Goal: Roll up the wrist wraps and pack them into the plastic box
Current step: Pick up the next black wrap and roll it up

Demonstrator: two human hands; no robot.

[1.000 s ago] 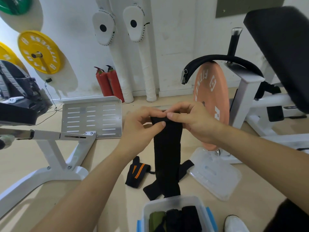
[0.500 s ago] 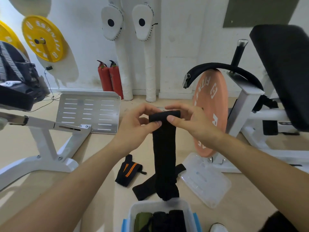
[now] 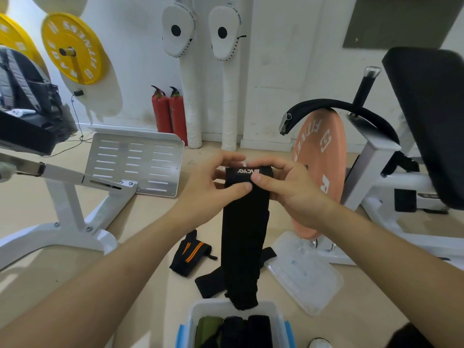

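A long black wrist wrap [image 3: 244, 237] hangs from both my hands, its top end folded over with white lettering showing. My left hand [image 3: 213, 187] pinches the top left corner and my right hand [image 3: 288, 189] pinches the top right. The wrap's lower end dangles just above the clear plastic box [image 3: 198, 315] with blue clips, which holds a green roll and black rolls. On the floor lie a black wrap with orange stripes [image 3: 189, 254] and another flat black wrap [image 3: 213, 282].
The box's clear lid [image 3: 306, 275] lies on the floor to the right. A pink weight plate [image 3: 324, 177] leans on a white machine frame [image 3: 376, 159]. A white bench frame with a perforated metal plate [image 3: 135, 162] stands left. Two red extinguishers [image 3: 168, 114] stand by the wall.
The top end of the black wrap has been turned over into a thicker fold, and white lettering now shows. Both hands stay pinching it. The view has tilted slightly.
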